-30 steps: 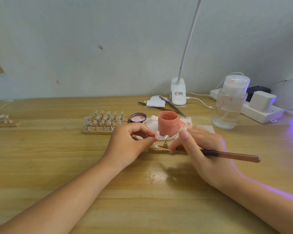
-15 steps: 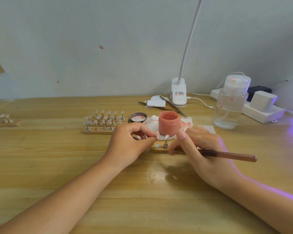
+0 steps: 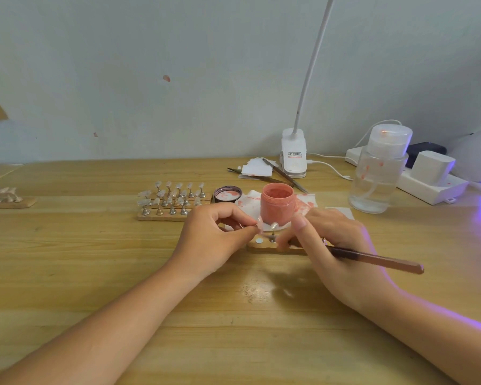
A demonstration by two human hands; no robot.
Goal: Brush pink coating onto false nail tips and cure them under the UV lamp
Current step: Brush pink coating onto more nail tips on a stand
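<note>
Table [image 3: 67, 259]: pale wooden top, carrying everything listed.
Desk lamp [image 3: 294, 157]: white clip base at the back, thin neck rising out of view.
Pump bottle [image 3: 378, 173]: clear, white cap, pink smears, right of centre.
Left hand [image 3: 214, 240]: thumb and forefinger pinch 1 nail tip [image 3: 259, 224] just in front of the jar.
Right hand [image 3: 336, 245]: fingers curled round the brush [image 3: 372, 258]; handle points right, bristle end hidden among the fingers.
Nail rack [image 3: 172, 201]: wooden strips of tips on metal stands, left of the lid.
Pink jar [image 3: 277, 202]: open, on a stained wipe [image 3: 247, 204].
Lid [image 3: 227, 193]: dark rim, beside the jar.
Small holder [image 3: 264, 243]: wooden, between the hands, bearing 1 stand.
</note>
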